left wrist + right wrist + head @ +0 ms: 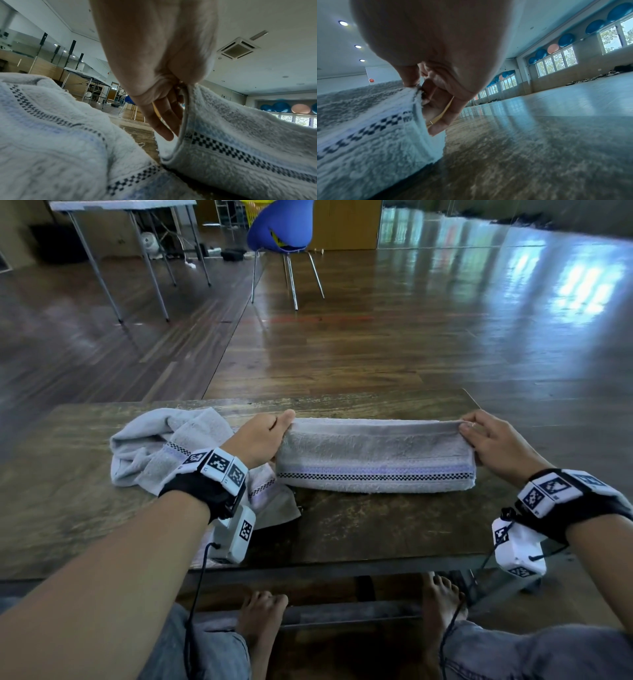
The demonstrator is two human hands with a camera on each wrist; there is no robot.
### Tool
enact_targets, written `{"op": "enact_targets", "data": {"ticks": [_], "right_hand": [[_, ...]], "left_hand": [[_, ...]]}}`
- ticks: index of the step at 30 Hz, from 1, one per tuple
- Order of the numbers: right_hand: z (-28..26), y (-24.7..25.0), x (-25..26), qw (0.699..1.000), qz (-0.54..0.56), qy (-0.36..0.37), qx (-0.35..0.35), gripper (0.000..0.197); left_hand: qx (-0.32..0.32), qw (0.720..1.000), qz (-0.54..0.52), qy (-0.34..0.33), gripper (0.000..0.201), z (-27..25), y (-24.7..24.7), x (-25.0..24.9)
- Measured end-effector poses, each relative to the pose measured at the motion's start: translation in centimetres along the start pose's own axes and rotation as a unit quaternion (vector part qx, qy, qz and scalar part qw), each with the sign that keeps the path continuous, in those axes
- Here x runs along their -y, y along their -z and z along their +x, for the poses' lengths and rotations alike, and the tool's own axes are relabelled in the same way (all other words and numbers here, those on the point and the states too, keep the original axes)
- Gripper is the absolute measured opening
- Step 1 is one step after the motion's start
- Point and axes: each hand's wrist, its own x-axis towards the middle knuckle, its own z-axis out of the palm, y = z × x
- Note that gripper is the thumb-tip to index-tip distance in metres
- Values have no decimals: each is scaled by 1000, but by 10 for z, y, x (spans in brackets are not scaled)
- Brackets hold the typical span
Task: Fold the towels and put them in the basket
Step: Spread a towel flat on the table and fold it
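Note:
A pale grey towel (373, 453) with a checked stripe lies folded lengthwise across the wooden table (376, 529). My left hand (263, 436) pinches its upper left corner, thumb on top; in the left wrist view that left hand (164, 97) grips the towel's edge (240, 128). My right hand (486, 436) pinches the upper right corner; in the right wrist view the right hand (436, 97) holds the towel's end (376, 121). A second, crumpled towel (161, 450) lies at the table's left, also seen as the crumpled towel (51, 135) in the left wrist view. No basket is in view.
The table's far edge (308, 398) runs just behind the towels. Beyond it are wooden floor, a blue chair (281, 231) and a folding table (130, 220). My knees and bare feet (263, 611) sit under the near edge.

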Motion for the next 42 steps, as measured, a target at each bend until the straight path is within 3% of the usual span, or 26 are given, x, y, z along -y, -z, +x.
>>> {"op": "enact_targets", "data": {"ticks": [5, 11, 17, 19, 22, 25, 28, 31, 35, 42], "right_hand": [[-7, 3, 1, 1000, 4, -3, 1, 24], [-19, 9, 3, 999, -6, 13, -39, 21], [-24, 7, 9, 998, 48, -27, -21, 18], [-26, 6, 10, 996, 59, -62, 19, 20], [-30, 7, 10, 990, 21, -106, 95, 21], [-30, 5, 8, 980, -26, -125, 153, 22], [-20, 4, 2, 990, -76, -82, 83, 18], [-5, 3, 0, 987, -156, -30, -9, 15], [11, -6, -2, 976, -207, -35, -60, 15], [23, -23, -5, 966, -246, -71, -17, 16]], "left_hand": [[48, 999, -11, -2, 65, -16, 1, -8], [71, 997, -37, 23, 32, -22, 3, -7], [42, 994, -95, 26, 27, -23, 9, -6], [80, 987, -118, 76, 29, -24, 8, -5], [214, 951, -127, 183, 23, -31, 3, -7], [278, 933, -106, 203, 19, -30, 2, -6], [234, 949, -107, 181, 23, -14, 4, 0], [105, 990, -17, 90, 23, 8, -1, 7], [-8, 999, 29, 35, 15, 31, -14, 11], [5, 988, 151, 28, 18, 45, -31, 13]]}}
